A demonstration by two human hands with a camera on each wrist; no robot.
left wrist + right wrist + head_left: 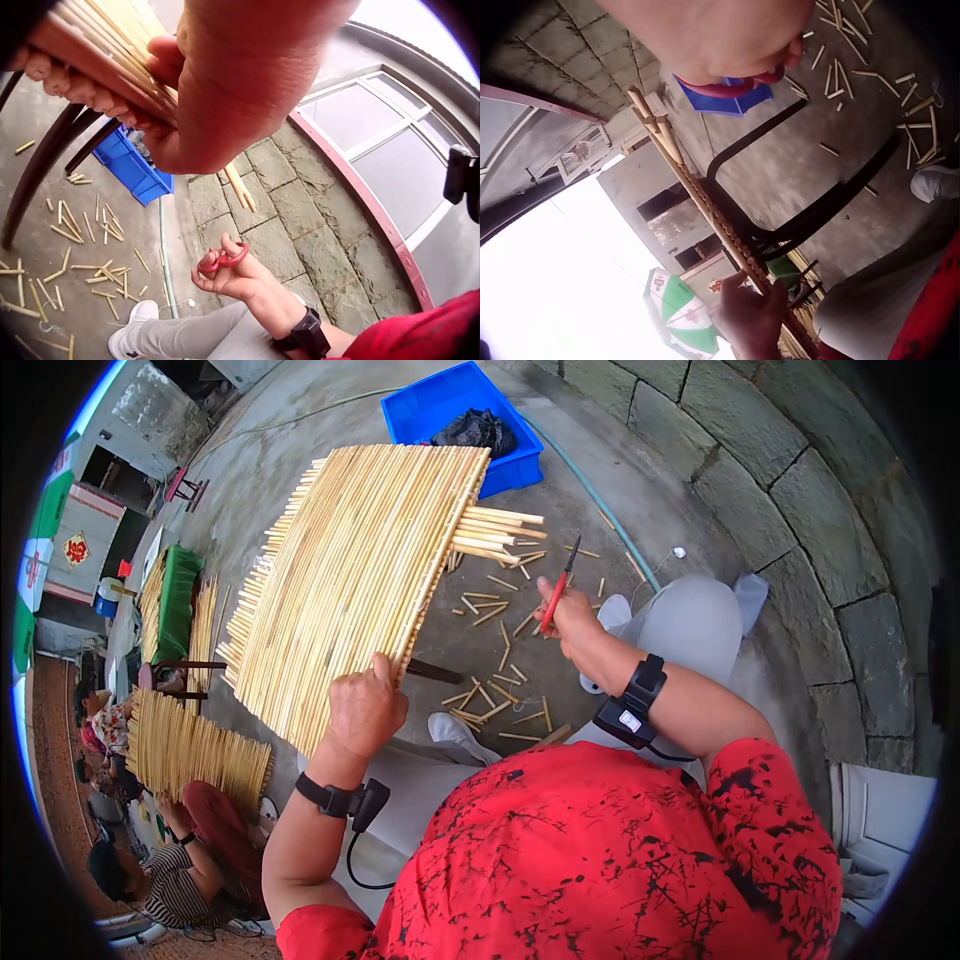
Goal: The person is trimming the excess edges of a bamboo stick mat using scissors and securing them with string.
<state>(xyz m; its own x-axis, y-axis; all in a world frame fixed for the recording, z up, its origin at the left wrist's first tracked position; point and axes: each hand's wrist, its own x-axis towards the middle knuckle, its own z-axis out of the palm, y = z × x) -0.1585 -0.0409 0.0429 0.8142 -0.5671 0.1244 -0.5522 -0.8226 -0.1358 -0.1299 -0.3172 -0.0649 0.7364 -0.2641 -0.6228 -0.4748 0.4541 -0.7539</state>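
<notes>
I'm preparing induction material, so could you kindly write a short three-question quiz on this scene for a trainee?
1. Which hand holds the scissors?

2. Fill in the missing word: The left hand grips the edge of the ____.

3. Choose one. The short sticks lie:
a) in a neat stack
b) scattered on the floor
c) tied in a bundle

Key:
1. The right hand.
2. Mat.
3. b
</notes>
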